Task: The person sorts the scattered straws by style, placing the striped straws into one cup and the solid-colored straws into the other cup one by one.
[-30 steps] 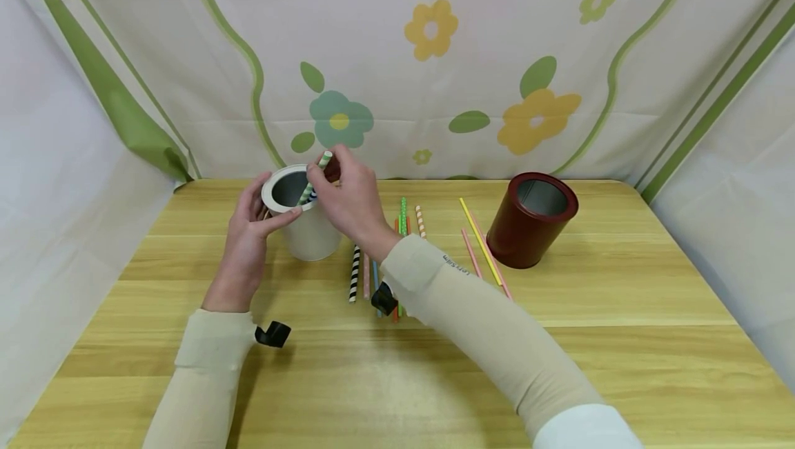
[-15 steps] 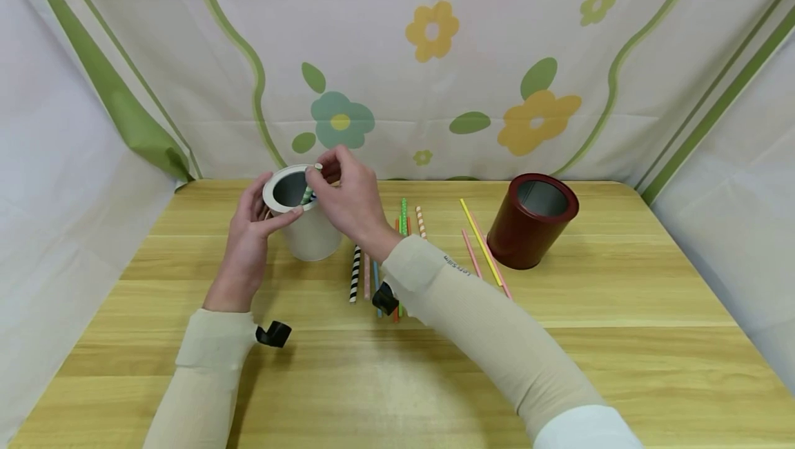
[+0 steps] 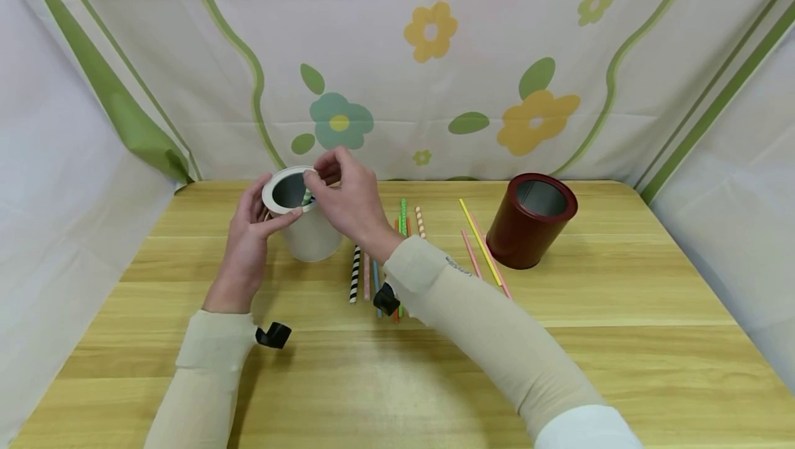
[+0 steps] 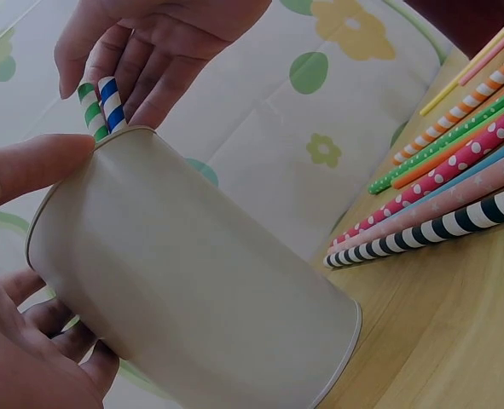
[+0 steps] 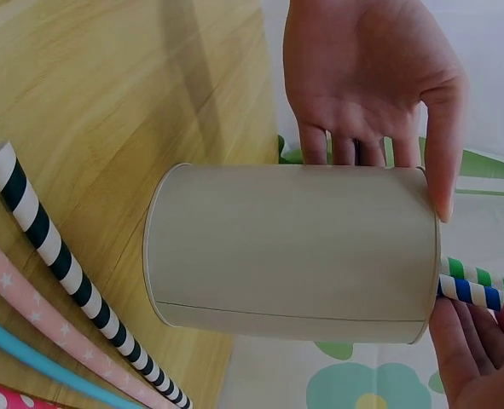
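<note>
My left hand (image 3: 242, 249) grips a white can (image 3: 310, 235) near its top, thumb by the rim and fingers round the far side. Over the can's right rim is my right hand (image 3: 350, 194), its thumb and fingers parted around two paper straws. One is a green-and-white striped straw (image 4: 92, 109), the other a blue-and-white striped straw (image 4: 112, 104). Both stand in the can with only their tops above the rim. In the left wrist view the right thumb lies beside the green-striped straw's top, and no firm pinch shows. The straws' lower ends are hidden inside the can.
Right of the can lie several straws, among them a black-and-white striped straw (image 3: 355, 276) and a green dotted straw (image 3: 404, 207). A yellow straw (image 3: 481, 242) and pink ones lie farther right, beside a dark red can (image 3: 522, 235). A flowered curtain hangs behind the table.
The green-striped straw has gone down into the white can, from standing well above my right hand to below the thumb. My left hand and the can have stayed in place.
</note>
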`<state>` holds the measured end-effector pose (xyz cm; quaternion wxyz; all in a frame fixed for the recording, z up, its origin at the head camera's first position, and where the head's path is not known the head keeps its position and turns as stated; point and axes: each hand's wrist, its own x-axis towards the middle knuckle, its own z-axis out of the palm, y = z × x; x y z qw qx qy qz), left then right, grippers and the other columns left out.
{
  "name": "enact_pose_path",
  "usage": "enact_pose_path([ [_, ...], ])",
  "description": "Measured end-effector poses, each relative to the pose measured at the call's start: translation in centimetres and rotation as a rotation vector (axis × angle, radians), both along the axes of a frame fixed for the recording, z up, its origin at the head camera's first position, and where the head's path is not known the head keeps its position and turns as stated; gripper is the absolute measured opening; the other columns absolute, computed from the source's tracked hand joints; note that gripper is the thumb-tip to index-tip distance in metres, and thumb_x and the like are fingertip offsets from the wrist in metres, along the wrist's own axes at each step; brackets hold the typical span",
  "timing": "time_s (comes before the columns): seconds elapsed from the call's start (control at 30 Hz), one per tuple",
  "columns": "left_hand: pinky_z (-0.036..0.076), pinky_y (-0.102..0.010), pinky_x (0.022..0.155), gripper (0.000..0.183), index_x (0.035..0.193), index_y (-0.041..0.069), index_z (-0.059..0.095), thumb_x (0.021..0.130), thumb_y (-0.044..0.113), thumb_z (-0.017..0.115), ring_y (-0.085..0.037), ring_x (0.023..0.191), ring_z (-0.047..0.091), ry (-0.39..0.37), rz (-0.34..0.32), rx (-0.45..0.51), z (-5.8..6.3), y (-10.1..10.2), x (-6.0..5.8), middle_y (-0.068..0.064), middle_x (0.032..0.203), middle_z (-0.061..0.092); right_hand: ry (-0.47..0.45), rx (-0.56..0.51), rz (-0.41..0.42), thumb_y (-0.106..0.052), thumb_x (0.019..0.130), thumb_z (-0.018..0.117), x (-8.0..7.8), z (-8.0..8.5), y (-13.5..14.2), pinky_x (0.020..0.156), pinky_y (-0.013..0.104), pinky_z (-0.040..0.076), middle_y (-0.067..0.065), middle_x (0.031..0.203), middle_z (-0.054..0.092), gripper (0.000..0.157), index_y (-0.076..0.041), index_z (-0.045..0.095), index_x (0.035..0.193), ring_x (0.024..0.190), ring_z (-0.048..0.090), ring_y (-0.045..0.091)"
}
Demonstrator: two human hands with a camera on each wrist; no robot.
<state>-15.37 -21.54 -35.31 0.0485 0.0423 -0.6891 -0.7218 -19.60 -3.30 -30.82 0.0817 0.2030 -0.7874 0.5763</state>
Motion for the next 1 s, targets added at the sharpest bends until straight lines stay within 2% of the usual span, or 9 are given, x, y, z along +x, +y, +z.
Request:
enact_pose_path([
  [0.33, 0.01, -0.045, 0.139, 0.086, 0.171, 0.025, 0.026, 0.101, 0.013, 0.074, -0.017, 0.167, 0.02, -0.009, 0.014, -0.005, -0.1, 0.2, 0.2, 0.002, 0.178, 0.03, -0.094, -0.064, -0.033, -0.039, 0.103, 0.07, 0.6, -0.1, 2.5, 0.097, 0.027, 0.059, -0.001, 0.115, 0.074, 0.031, -0.013, 0.067, 0.121, 0.107, 0.07, 0.012],
  [0.57, 0.017, -0.042, 0.138, 0.085, 0.168, 0.026, 0.035, 0.097, 0.009, 0.079, -0.017, 0.162, 0.03, -0.012, 0.077, 0.038, -0.1, 0.1, 0.1, 0.003, 0.175, 0.038, -0.247, -0.277, 0.01, -0.032, 0.105, 0.071, 2.2, -0.1, 4.2, 0.095, 0.033, 0.065, 0.007, 0.114, 0.076, 0.029, -0.01, 0.066, 0.123, 0.105, 0.076, 0.023],
  [0.73, 0.013, -0.043, 0.139, 0.088, 0.169, 0.025, 0.034, 0.096, 0.01, 0.081, -0.018, 0.165, 0.026, -0.019, 0.065, 0.041, -0.1, 0.0, 0.2, 0.003, 0.175, 0.037, -0.344, -0.343, -0.038, -0.024, 0.104, 0.073, 2.5, -1.0, 6.5, 0.098, 0.037, 0.065, 0.011, 0.116, 0.074, 0.027, -0.007, 0.066, 0.125, 0.105, 0.077, 0.024],
  [0.87, 0.012, -0.043, 0.14, 0.087, 0.169, 0.026, 0.034, 0.097, 0.009, 0.08, -0.018, 0.166, 0.024, -0.017, 0.055, 0.046, 0.0, -0.1, 0.2, 0.003, 0.176, 0.035, -0.386, -0.33, -0.091, -0.017, 0.103, 0.074, 2.6, -2.5, 8.9, 0.103, 0.04, 0.063, 0.013, 0.122, 0.071, 0.03, -0.005, 0.064, 0.129, 0.11, 0.074, 0.025],
  [1.0, 0.011, -0.044, 0.14, 0.088, 0.169, 0.026, 0.033, 0.097, 0.009, 0.08, -0.018, 0.166, 0.023, -0.025, 0.05, 0.048, 0.2, -0.1, 0.1, 0.004, 0.177, 0.034, -0.402, -0.25, -0.157, -0.011, 0.099, 0.074, 2.5, -4.2, 11.3, 0.103, 0.044, 0.062, 0.014, 0.125, 0.07, 0.034, -0.003, 0.064, 0.13, 0.112, 0.07, 0.024],
])
